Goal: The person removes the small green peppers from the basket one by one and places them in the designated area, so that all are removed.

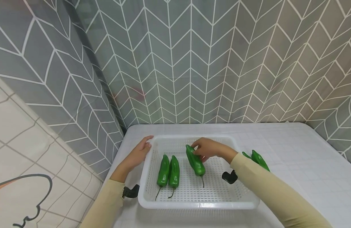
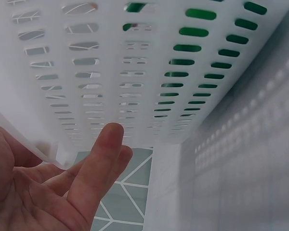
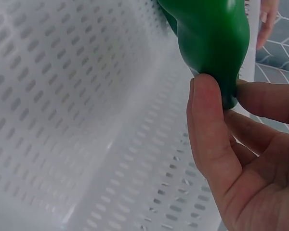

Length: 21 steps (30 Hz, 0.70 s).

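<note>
My right hand [image 1: 210,148] pinches a long green pepper [image 1: 196,162] between thumb and fingers near its tip. The pepper slants over the basket floor, stem toward me; whether it touches the floor I cannot tell. In the right wrist view, its shiny narrow end [image 3: 216,43] sits between the fingertips. Two more green peppers, one on the left [image 1: 163,171] and one beside it [image 1: 174,172], lie side by side in the white perforated basket [image 1: 198,205]. At the basket's far left corner, my left hand [image 1: 139,154] rests against the rim from outside, fingers loosely extended.
Beyond the basket's right side, green peppers [image 1: 259,160] lie on the white-covered table [image 1: 301,152], partly hidden by my right forearm. A grey patterned curtain [image 1: 178,63] hangs behind the table's far edge. Black wrist mounts [image 1: 131,191] are on both arms.
</note>
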Available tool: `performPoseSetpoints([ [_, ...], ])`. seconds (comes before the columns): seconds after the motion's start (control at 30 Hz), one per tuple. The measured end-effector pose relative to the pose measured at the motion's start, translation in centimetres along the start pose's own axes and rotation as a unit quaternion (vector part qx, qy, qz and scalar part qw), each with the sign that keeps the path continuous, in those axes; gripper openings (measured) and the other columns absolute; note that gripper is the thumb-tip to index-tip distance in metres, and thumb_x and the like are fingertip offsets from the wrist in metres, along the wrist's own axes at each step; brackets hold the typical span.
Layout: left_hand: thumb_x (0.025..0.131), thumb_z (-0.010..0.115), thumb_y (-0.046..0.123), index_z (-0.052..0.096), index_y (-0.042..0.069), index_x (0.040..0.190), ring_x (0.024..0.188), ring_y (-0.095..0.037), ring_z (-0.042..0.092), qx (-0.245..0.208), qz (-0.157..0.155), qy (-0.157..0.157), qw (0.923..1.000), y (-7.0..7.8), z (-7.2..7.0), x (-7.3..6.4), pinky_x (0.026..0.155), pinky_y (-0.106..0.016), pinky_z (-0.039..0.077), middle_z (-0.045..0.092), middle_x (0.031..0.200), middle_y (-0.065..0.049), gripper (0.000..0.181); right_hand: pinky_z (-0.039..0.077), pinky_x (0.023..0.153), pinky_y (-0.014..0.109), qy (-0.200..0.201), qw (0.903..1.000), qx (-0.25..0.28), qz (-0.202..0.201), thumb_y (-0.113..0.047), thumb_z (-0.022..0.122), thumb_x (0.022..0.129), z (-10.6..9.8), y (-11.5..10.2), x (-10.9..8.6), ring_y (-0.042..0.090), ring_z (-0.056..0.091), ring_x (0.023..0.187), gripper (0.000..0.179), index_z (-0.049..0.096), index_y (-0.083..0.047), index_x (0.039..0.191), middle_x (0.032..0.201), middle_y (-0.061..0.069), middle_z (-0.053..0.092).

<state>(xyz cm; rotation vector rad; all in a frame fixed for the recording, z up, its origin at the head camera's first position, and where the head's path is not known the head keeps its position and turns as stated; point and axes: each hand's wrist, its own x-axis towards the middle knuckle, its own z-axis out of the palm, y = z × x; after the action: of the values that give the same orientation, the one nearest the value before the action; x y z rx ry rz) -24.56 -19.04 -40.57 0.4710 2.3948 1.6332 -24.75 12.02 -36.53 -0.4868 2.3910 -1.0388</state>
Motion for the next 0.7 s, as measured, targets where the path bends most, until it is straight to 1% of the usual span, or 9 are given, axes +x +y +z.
performPoseSetpoints([
  [0.17,0.098,0.033,0.024,0.023,0.022,0.137,0.089,-0.022,0.059,0.003,0.004,0.006,1.0000,-0.1,0.0,0.0,0.073,-0.037,0.049,0.049,0.118,-0.010,0.041,0.052,0.058,0.033,0.007,0.9998,0.021,-0.001,-0.009,0.055,0.087,-0.8,0.2,-0.6,0.020,0.062,0.069,0.034,0.051,0.000,0.119,0.083,0.008,0.061],
  [0.3,0.098,0.032,0.022,0.023,0.023,0.137,0.088,-0.023,0.059,0.003,0.008,0.006,0.9999,-0.1,0.1,0.0,0.072,-0.038,0.049,0.049,0.118,-0.011,0.040,0.052,0.059,0.035,0.005,0.9995,0.030,-0.006,-0.010,0.055,0.087,-1.4,0.0,-1.3,0.021,0.062,0.071,0.036,0.049,0.001,0.121,0.086,0.009,0.061],
  [0.53,0.098,0.032,0.021,0.022,0.018,0.138,0.090,-0.022,0.059,-0.002,0.007,0.006,1.0000,0.0,0.2,0.0,0.072,-0.037,0.049,0.049,0.118,-0.012,0.042,0.052,0.061,0.036,0.006,0.9997,0.017,-0.014,-0.010,0.052,0.089,-2.4,0.0,-2.0,0.019,0.063,0.073,0.038,0.046,0.003,0.124,0.089,0.010,0.061],
  [0.7,0.098,0.032,0.023,0.023,0.023,0.137,0.089,-0.023,0.059,-0.004,0.002,0.006,1.0000,-0.2,0.1,0.1,0.071,-0.038,0.049,0.049,0.118,-0.011,0.041,0.052,0.061,0.034,0.016,0.9997,0.017,-0.012,-0.011,0.053,0.088,-2.9,0.2,-2.4,0.020,0.062,0.074,0.038,0.047,0.002,0.123,0.091,0.010,0.060],
])
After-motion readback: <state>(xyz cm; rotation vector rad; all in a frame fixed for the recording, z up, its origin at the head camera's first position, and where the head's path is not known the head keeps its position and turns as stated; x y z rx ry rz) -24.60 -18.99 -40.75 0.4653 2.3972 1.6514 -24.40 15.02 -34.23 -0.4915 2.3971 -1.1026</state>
